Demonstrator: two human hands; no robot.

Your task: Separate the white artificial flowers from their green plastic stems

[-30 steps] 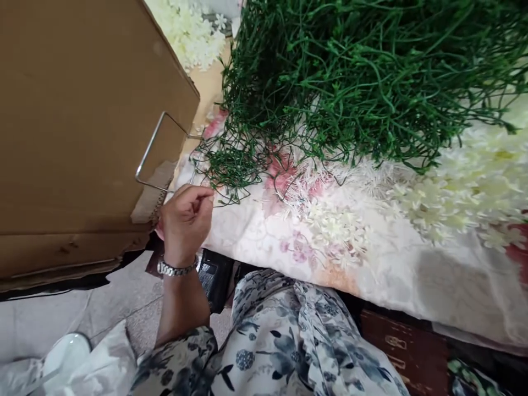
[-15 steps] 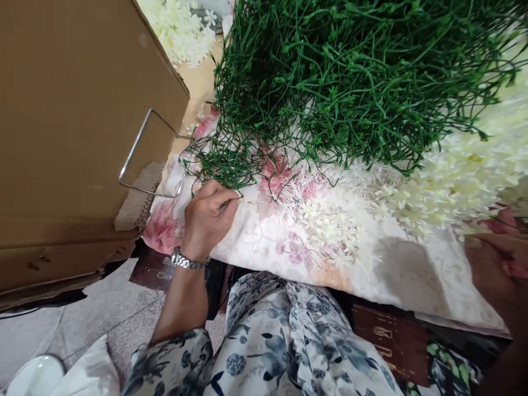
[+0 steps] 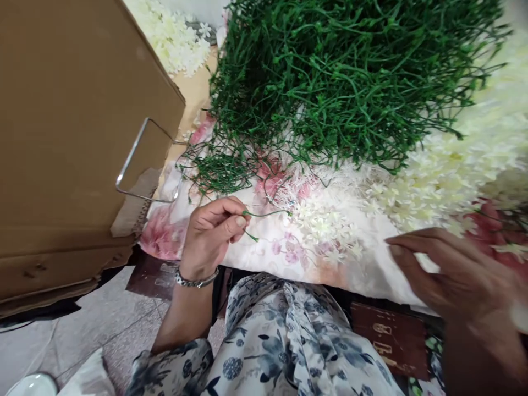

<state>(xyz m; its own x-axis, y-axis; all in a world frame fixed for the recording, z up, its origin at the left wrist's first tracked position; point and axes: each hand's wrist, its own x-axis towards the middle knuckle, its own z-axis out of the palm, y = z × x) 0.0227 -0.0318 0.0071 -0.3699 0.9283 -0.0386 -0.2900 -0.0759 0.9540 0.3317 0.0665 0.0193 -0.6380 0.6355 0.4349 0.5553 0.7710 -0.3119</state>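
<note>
My left hand (image 3: 212,234) pinches a thin green plastic stem (image 3: 264,214) between thumb and fingers, just above the floral cloth (image 3: 264,253). A bracelet is on that wrist. My right hand (image 3: 449,275) hovers at the lower right over the cloth's edge, fingers stretched toward the left and slightly blurred, holding nothing I can see. A big heap of green stems (image 3: 338,82) lies beyond both hands. Small white artificial flowers (image 3: 330,225) are scattered on the cloth between the hands.
A large cardboard box (image 3: 70,137) with a metal wire handle (image 3: 136,159) stands at the left. More white flowers (image 3: 457,165) pile at the right, and another white flower pile (image 3: 177,33) lies behind the box. A dark wooden edge (image 3: 388,335) is under the cloth. A white dish (image 3: 33,385) is at bottom left.
My left hand has pulled one green stem free of the small clump and drawn it toward me. My right hand has come in from the right edge, fingers extended.
</note>
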